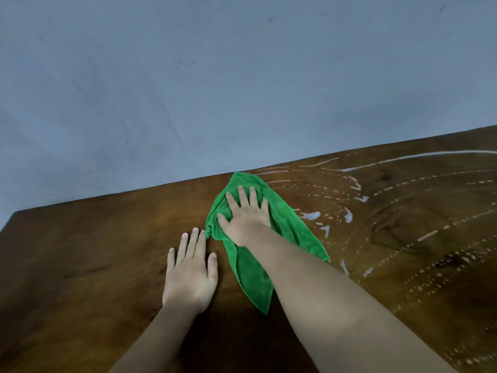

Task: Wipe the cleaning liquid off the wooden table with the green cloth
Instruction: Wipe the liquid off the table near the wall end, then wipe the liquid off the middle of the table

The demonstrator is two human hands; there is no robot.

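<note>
A green cloth [291, 232] lies bunched lengthwise on the wooden table [88, 243], reaching from the far edge toward me. My right hand [246, 216] presses flat on its upper part, fingers spread, thumb tucked into a fold. My left hand [191, 273] rests flat on the bare wood just left of the cloth, holding nothing. White streaks, blobs and dotted arcs of cleaning liquid [312, 215] cover the table to the right of the cloth.
The table's far edge [161, 185] runs diagonally, higher at the right, with a plain grey-blue wall [215, 76] behind it. The table's left corner sits near the frame's left side. The wood left of the cloth looks dry.
</note>
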